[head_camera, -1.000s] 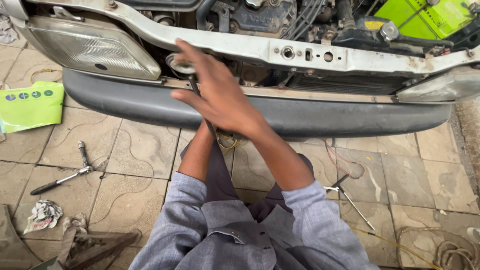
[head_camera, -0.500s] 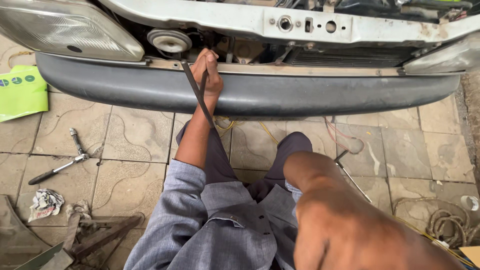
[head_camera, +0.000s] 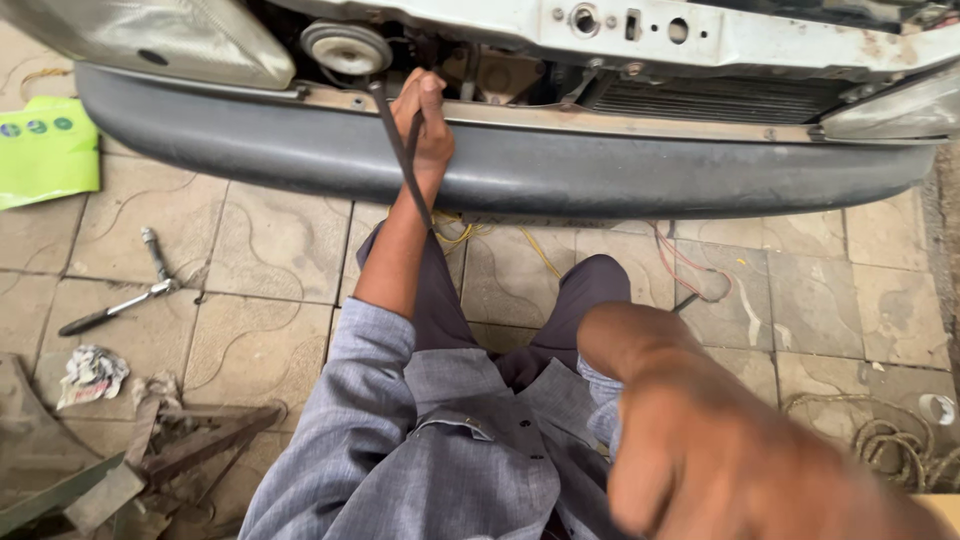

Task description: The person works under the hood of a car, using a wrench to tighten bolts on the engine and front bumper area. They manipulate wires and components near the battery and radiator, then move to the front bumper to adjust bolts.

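Note:
My left hand (head_camera: 425,118) reaches over the top of the grey car bumper (head_camera: 620,180) into the open front of the car. It grips a thin black rubber belt (head_camera: 400,165) that runs from near a round grey horn (head_camera: 347,46) down along my forearm. My right hand (head_camera: 725,450) is drawn back close to the camera at the lower right. It is large and blurred, and its fingers cannot be made out. I sit on the tiled floor in a grey shirt with my knees toward the bumper.
A headlight (head_camera: 170,35) sits at the top left and a white crossbeam (head_camera: 700,35) above the bumper. On the floor lie a green packet (head_camera: 45,150), a ratchet wrench (head_camera: 115,305), a rag (head_camera: 92,372), loose yellow and red wires (head_camera: 690,265), coiled rope (head_camera: 890,445) and metal scrap (head_camera: 190,445).
My right hand has left the bumper and come back toward the camera. My left hand has risen with the belt to the gap above the bumper.

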